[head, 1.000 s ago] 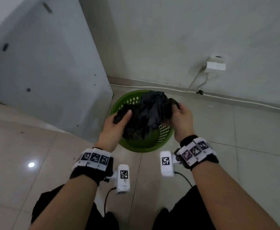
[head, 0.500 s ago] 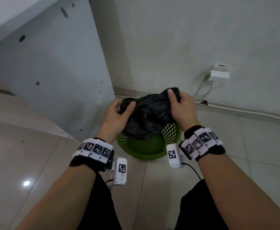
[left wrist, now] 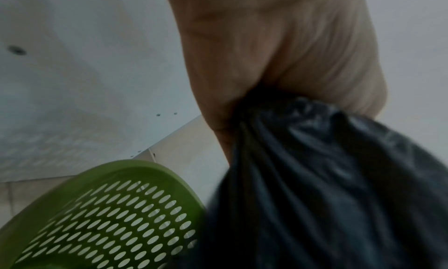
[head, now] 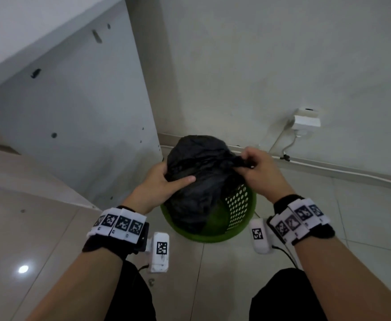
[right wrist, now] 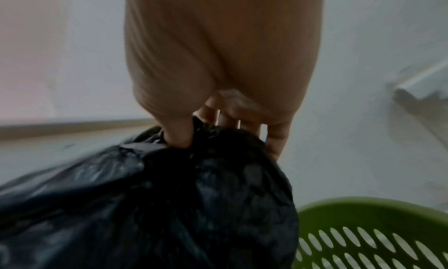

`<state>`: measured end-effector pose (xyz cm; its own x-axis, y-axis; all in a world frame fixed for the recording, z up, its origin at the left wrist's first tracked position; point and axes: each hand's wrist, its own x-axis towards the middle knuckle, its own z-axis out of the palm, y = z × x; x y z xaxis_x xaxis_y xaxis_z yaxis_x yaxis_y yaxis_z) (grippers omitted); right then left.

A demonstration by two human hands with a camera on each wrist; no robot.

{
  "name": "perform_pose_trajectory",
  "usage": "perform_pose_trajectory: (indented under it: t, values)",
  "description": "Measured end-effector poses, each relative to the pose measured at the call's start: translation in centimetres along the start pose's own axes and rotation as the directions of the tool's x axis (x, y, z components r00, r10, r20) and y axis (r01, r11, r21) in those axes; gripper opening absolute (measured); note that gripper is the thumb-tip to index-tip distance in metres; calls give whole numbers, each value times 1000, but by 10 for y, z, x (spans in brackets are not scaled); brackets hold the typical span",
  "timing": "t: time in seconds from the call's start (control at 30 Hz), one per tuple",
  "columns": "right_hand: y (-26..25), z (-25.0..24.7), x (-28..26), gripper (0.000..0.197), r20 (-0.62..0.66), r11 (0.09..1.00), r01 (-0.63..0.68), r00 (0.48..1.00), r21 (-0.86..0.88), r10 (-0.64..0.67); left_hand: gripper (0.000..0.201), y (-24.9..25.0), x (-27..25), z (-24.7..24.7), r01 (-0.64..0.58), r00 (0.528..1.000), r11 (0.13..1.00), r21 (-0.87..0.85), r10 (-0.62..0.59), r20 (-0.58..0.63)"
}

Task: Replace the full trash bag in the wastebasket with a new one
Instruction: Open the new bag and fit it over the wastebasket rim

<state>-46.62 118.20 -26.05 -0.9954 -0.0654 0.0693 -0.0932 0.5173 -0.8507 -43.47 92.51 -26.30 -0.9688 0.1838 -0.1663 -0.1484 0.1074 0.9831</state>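
A full black trash bag (head: 201, 177) hangs mostly lifted out of the green perforated wastebasket (head: 238, 205), which stands on the floor by the wall. My left hand (head: 166, 179) grips the bag's left side, thumb laid across its front. My right hand (head: 254, 165) pinches the gathered plastic at the bag's upper right. The left wrist view shows the black bag (left wrist: 315, 187) bunched in my left hand (left wrist: 278, 72) beside the basket (left wrist: 116, 212). In the right wrist view my right hand's fingers (right wrist: 177, 135) dig into the bag (right wrist: 169, 196) above the basket's rim (right wrist: 363, 212).
A grey cabinet panel (head: 74, 117) stands close on the left of the basket. Behind runs the white wall with a plug adapter (head: 305, 121) and a cable along the baseboard (head: 328, 167). Tiled floor (head: 363, 216) spreads to the right and in front.
Both hands have raised the black bag higher out of the basket. My right hand has shifted to the gathered plastic at the bag's top right.
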Motion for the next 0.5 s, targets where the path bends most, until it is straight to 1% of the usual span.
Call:
perform_pose_trajectory:
  t: [0.03, 0.1, 0.17, 0.2, 0.23, 0.27, 0.3, 0.33, 0.37, 0.4, 0.43, 0.47, 0.5]
  values:
    - [4, -6, 4, 28, -80, 999, -46, 996, 24, 48, 55, -3, 2, -3, 17, 1000, 999, -42, -18, -10]
    - [7, -15, 11, 24, -227, 994, -96, 968, 55, 106, 44, -8, 4, -6, 57, 997, 996, -74, -60, -48]
    - [7, -22, 16, 24, -377, 987, -146, 912, 74, 163, 33, -10, 6, -9, 93, 985, 994, -54, -100, -139]
    - [7, -27, 18, 21, -430, 981, -169, 882, 95, 194, 33, -12, 7, -11, 110, 975, 993, -49, -117, -187]
    - [7, -30, 22, 18, -453, 974, -207, 862, 94, 227, 37, -12, 7, -13, 126, 966, 990, -60, -137, -217]
    - [7, -32, 24, 19, -440, 963, -264, 858, 60, 263, 41, -12, 7, -14, 134, 961, 987, -84, -150, -231]
    - [4, -33, 24, 28, -393, 950, -312, 872, 16, 293, 41, -10, 7, -15, 136, 957, 984, -113, -160, -241]
    - [0, -29, 20, 42, -329, 951, -308, 900, -15, 286, 37, -6, 7, -15, 123, 955, 982, -146, -157, -253]
    - [-7, -24, 15, 56, -271, 972, -232, 939, -39, 213, 33, -2, 7, -13, 110, 953, 978, -178, -154, -261]
    - [-16, -17, 7, 69, -211, 993, -104, 973, -61, 89, 30, 3, 9, -10, 95, 954, 972, -214, -150, -260]
    - [-26, -8, -2, 78, -119, 996, 43, 992, -80, -52, 31, 9, 11, -6, 92, 954, 967, -238, -154, -257]
    - [-37, 3, -12, 85, 15, 978, 177, 984, -107, -176, 34, 16, 12, -1, 86, 956, 964, -252, -151, -250]
    - [-46, 14, -19, 87, 153, 947, 290, 951, -141, -268, 36, 22, 14, 3, 83, 957, 962, -260, -149, -248]
